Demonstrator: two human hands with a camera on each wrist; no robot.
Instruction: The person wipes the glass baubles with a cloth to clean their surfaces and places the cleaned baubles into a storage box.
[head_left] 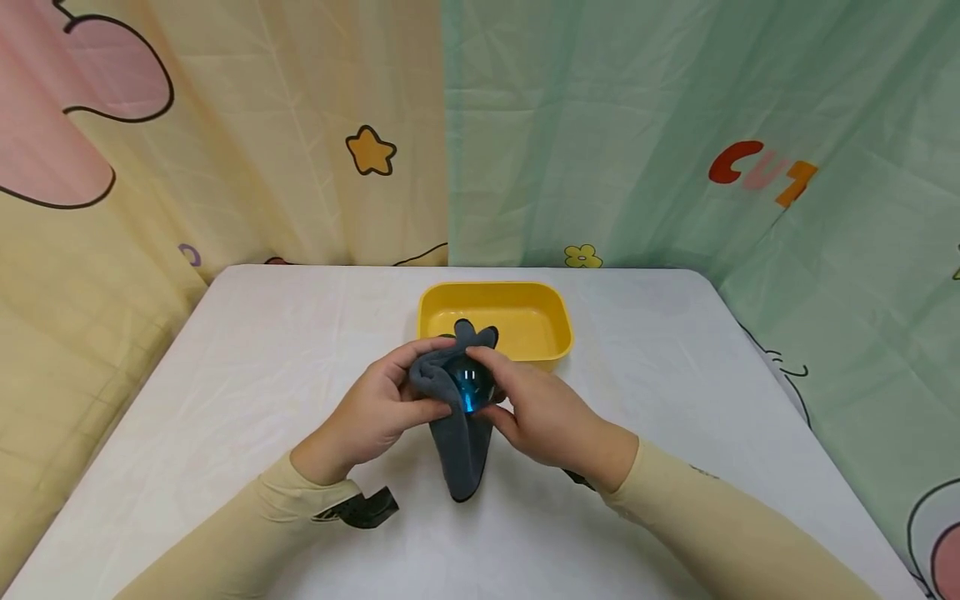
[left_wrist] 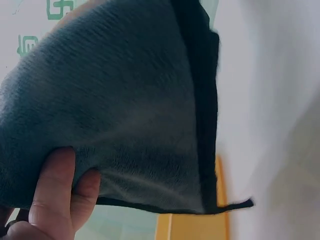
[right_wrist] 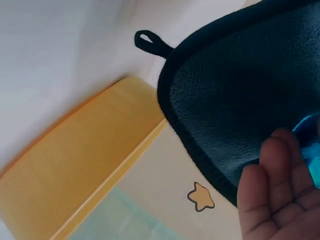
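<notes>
A shiny, clear blue ball (head_left: pixel 471 387) sits against a dark grey cloth (head_left: pixel 459 458) in front of my chest. My left hand (head_left: pixel 375 408) grips a bunched fold of the cloth at the ball's left side, thumb over it. From the other side my right hand (head_left: pixel 551 412) holds the ball between thumb and fingers. Cloth with black edging (left_wrist: pixel 120 95) spreads across the left wrist view, fingers pressed into it. A hanging loop shows at the cloth's corner in the right wrist view, where only a bright slice of the ball (right_wrist: pixel 311 155) appears beside my fingers (right_wrist: pixel 277 170).
Just beyond the hands stands a yellow plastic tub (head_left: pixel 495 286), its near left part hidden by the cloth and hand. A white cloth covers the table (head_left: pixel 262 367). Printed curtains (head_left: pixel 600 125) hang behind and at both sides.
</notes>
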